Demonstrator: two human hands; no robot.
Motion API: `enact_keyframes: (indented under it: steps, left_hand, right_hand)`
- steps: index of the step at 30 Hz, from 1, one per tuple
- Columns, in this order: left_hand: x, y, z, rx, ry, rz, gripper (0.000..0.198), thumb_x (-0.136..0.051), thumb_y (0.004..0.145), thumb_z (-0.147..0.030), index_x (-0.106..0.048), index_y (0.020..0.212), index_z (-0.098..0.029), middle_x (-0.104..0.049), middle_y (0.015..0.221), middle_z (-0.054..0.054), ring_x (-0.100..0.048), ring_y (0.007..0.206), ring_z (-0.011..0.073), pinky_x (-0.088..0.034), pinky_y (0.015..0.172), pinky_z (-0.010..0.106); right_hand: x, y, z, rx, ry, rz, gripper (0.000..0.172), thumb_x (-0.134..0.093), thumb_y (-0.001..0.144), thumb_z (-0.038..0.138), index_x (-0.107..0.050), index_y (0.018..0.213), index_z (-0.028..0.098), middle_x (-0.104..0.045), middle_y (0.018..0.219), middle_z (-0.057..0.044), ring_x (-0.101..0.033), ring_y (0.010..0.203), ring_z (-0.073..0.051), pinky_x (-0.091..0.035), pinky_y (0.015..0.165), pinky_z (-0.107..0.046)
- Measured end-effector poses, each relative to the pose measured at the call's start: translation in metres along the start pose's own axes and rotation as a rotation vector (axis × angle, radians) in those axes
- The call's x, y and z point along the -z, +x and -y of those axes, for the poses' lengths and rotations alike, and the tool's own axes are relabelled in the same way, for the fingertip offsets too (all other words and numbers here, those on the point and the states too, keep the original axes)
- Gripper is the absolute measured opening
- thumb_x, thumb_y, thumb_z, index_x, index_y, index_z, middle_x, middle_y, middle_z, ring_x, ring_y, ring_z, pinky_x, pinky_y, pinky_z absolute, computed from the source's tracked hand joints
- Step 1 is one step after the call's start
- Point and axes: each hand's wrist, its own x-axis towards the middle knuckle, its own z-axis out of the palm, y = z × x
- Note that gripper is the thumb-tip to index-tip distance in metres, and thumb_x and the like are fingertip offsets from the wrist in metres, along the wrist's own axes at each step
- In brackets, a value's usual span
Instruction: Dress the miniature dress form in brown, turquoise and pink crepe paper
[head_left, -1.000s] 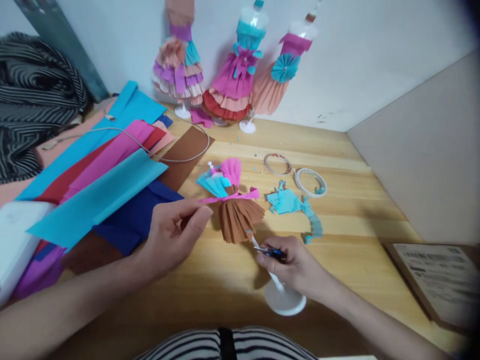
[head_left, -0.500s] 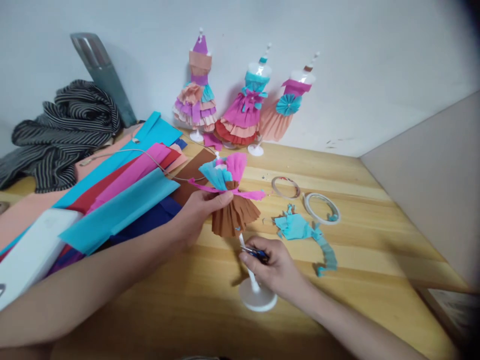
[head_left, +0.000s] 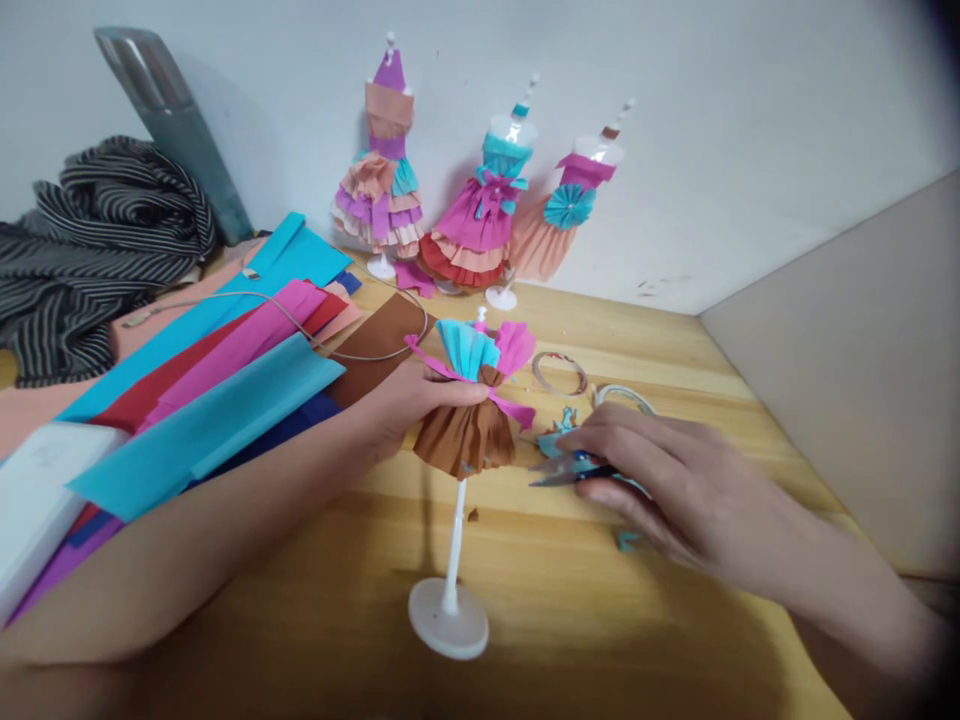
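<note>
A small white dress form [head_left: 454, 560] on a round base wears a paper dress [head_left: 469, 445] with a pleated brown skirt, a cyan and magenta fanned top and a magenta strip at the waist. My left hand [head_left: 401, 405] pinches that dress at the waist, thumb in front. To the right of the skirt, my right hand [head_left: 682, 485] grips a pair of scissors [head_left: 559, 468], blades a little apart and pointing left, not touching the paper. Behind my right hand, cyan paper scraps [head_left: 553, 440] are partly hidden. A tiny brown scrap [head_left: 472, 515] shows beside the stand's pole.
Three dressed forms stand along the wall, among them a tiered one [head_left: 382, 200]. Coloured paper sheets [head_left: 217, 420], a white box [head_left: 56, 490] and a striped cloth [head_left: 112, 250] lie left. Tape rolls [head_left: 559, 373] sit behind the right hand. A cable [head_left: 300, 325] crosses the sheets.
My right hand with the scissors has moved right and up, away from the pole under the skirt. The form now stands straighter with its base further left; the left hand still pinches the waist.
</note>
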Motion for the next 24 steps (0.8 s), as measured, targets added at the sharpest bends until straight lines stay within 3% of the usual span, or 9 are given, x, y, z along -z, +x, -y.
enact_keyframes:
  steps: [3, 8, 17, 24]
  left_hand:
    - [-0.001, 0.004, -0.002, 0.035, -0.034, 0.042, 0.026, -0.078, 0.062, -0.027, -0.067, 0.082, -0.013, -0.069, 0.081, 0.005, -0.065, 0.078, 0.0187, -0.049, 0.077, 0.034]
    - [0.0, 0.004, -0.001, 0.094, -0.023, 0.02, 0.028, -0.078, 0.063, -0.028, -0.068, 0.084, -0.013, -0.07, 0.084, 0.006, -0.066, 0.079, 0.0196, -0.05, 0.078, 0.034]
    - [0.003, 0.003, 0.001, 0.161, 0.008, 0.103, 0.034, -0.082, 0.06, -0.032, -0.073, 0.087, -0.013, -0.074, 0.091, 0.007, -0.067, 0.084, 0.0195, -0.051, 0.085, 0.035]
    - [0.007, 0.002, 0.002, 0.139, 0.263, 0.122, 0.035, -0.079, 0.063, -0.038, -0.076, 0.084, -0.011, -0.074, 0.083, 0.009, -0.068, 0.085, 0.0236, -0.051, 0.085, 0.038]
  right_hand:
    - [-0.005, 0.004, -0.008, 0.123, -0.248, -0.089, 0.026, -0.039, 0.101, 0.028, -0.058, 0.1, 0.01, -0.062, 0.077, -0.009, -0.057, 0.062, -0.018, -0.041, 0.052, -0.027]
    - [-0.009, 0.012, -0.008, 0.226, -0.398, -0.137, 0.021, -0.049, 0.097, 0.019, -0.056, 0.111, 0.006, -0.061, 0.074, -0.008, -0.055, 0.065, -0.019, -0.042, 0.056, -0.03]
    - [-0.009, 0.029, -0.009, 0.278, -0.323, -0.058, 0.018, -0.05, 0.097, 0.02, -0.058, 0.106, 0.006, -0.062, 0.075, -0.008, -0.055, 0.066, -0.018, -0.044, 0.056, -0.029]
    - [0.0, 0.028, -0.018, 0.311, -0.283, -0.088, 0.021, -0.046, 0.098, 0.021, -0.057, 0.106, 0.006, -0.063, 0.08, -0.011, -0.059, 0.07, -0.02, -0.048, 0.059, -0.032]
